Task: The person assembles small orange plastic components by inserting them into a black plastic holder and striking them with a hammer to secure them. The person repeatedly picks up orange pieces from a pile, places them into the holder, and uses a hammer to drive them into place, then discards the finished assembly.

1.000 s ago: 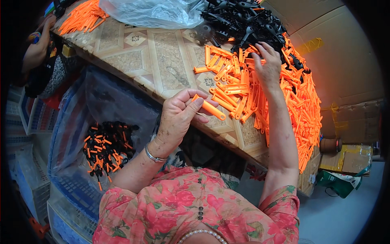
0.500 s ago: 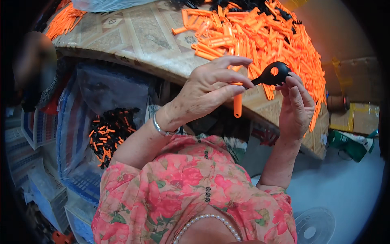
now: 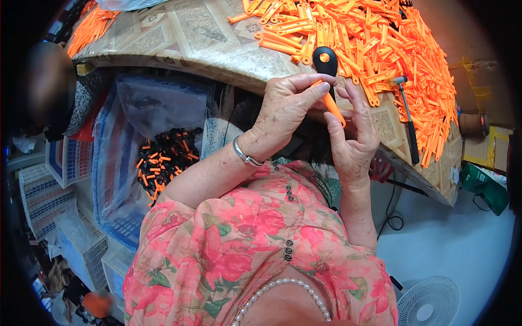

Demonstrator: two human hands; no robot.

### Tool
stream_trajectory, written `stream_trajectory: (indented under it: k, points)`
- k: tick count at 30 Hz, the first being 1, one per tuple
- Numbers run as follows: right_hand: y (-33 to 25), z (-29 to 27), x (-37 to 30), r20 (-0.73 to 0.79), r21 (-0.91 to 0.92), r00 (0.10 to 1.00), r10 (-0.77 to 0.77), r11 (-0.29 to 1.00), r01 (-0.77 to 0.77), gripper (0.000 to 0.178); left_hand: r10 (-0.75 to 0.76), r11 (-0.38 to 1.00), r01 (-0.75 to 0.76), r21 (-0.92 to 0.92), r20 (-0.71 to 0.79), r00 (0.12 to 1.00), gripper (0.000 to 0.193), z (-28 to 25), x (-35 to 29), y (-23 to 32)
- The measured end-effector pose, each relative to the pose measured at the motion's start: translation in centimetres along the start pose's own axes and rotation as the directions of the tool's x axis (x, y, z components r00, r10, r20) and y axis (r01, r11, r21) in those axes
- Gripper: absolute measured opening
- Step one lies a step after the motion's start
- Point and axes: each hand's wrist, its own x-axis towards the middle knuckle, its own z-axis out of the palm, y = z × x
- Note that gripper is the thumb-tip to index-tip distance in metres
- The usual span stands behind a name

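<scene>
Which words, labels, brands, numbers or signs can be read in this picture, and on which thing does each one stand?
None can be read.
Green box at the right: small pale marking, too small to read.
Pale patch on the table's right end: perhaps a label, too small to read.
Held orange handle: no lettering can be made out.

Workshop, with piled orange parts [image 3: 427, 76] and a hammer [image 3: 411, 136]
</scene>
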Motion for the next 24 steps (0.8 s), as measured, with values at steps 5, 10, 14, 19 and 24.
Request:
stream_trajectory:
  k: [5,10,14,19,24]
  points:
    - [1.3,0.1,0.0,-0.025,-0.113,1.000,-0.002,0.994,-0.001,0.030,-0.016,0.997,0.018,-0.070,0.025,1.000,0.026,0.5,0.0,0.0]
    - [1.0,0.2,-0.1,0.022,0.413,0.951,0.307,0.864,-0.289,0.028,0.051,0.966,-0.049,-0.253,0.004,0.999,0.025,0.4,0.2,-1.2]
    - [1.4,0.3,-0.4,0.068,0.505,0.941,0.331,0.802,-0.319,0.028,-0.006,0.939,-0.011,-0.343,-0.047,0.999,0.027,0.7,0.0,-1.2]
    - [1.5,0.4,-0.6,0.126,0.649,0.904,0.409,0.655,-0.387,0.027,-0.059,0.941,0.052,-0.333,-0.012,0.998,0.026,0.3,-0.1,-0.9]
    - [0.9,0.1,0.6,-0.155,-0.083,0.964,-0.218,0.975,0.207,0.026,-0.082,0.935,0.091,-0.344,0.042,0.996,0.029,0.7,-0.5,0.3]
